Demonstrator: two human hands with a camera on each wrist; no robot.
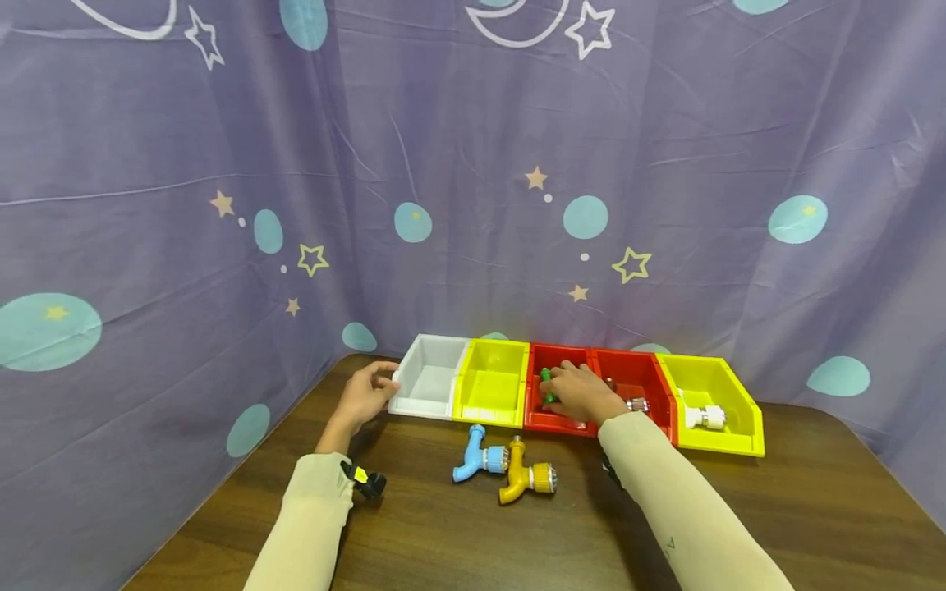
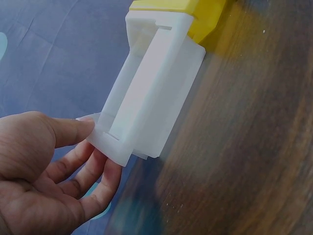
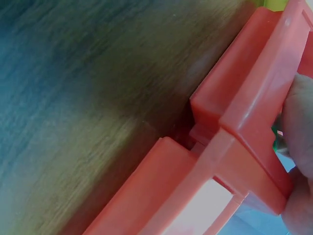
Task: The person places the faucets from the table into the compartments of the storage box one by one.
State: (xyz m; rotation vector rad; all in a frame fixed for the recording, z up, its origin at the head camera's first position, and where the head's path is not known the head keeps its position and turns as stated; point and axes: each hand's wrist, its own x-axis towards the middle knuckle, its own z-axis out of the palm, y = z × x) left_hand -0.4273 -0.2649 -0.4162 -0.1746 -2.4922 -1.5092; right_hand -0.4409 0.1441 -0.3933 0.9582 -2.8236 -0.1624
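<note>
**Hands at the bins**

The left hand (image 1: 365, 392) pinched the rim of an open white plastic bin (image 1: 421, 408). The right hand (image 1: 578, 391) was in the left red plastic bin (image 1: 543, 420), over a green tap (image 1: 549, 399); its grip could not be told.

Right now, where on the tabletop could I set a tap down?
Bare: wooden tabletop between the sleeves, nearer than the blue tap and yellow tap; also right of the right sleeve, before the rightmost yellow bin. Crowded: around those close-set taps, and the left red bin, where the right hand grips a green tap.
</note>
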